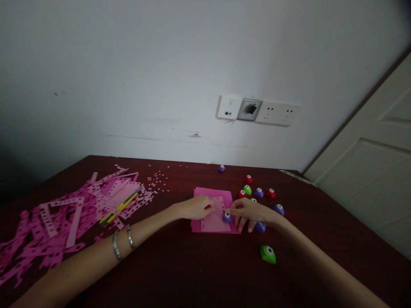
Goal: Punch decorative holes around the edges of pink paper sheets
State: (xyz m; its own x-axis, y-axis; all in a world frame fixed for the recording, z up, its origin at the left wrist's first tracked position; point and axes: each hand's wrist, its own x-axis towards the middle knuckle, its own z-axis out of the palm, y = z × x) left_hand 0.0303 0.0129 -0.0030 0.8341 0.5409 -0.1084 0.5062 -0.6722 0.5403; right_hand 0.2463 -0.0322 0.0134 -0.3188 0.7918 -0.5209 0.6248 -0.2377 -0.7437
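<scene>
A light pink paper sheet [213,221] lies on a stack of darker pink paper [226,194], with small holes punched along its top and right edges. My left hand [196,207] rests over the left part of the sheet, its fingers curled and closed on the paper. My right hand [249,211] has its thumb and forefinger on a purple craft punch [227,217] at the sheet's right edge; its other fingers reach down to the stack. Another purple punch [260,227] sits partly hidden just beside the right hand.
Several red, green and purple punches, among them a red one [270,193] and a green one [267,254], stand to the right. Pink paper strips [75,214] pile up at left with a yellow cutter [120,207]. Paper bits [157,179] lie scattered. Behind is a wall with sockets [278,113].
</scene>
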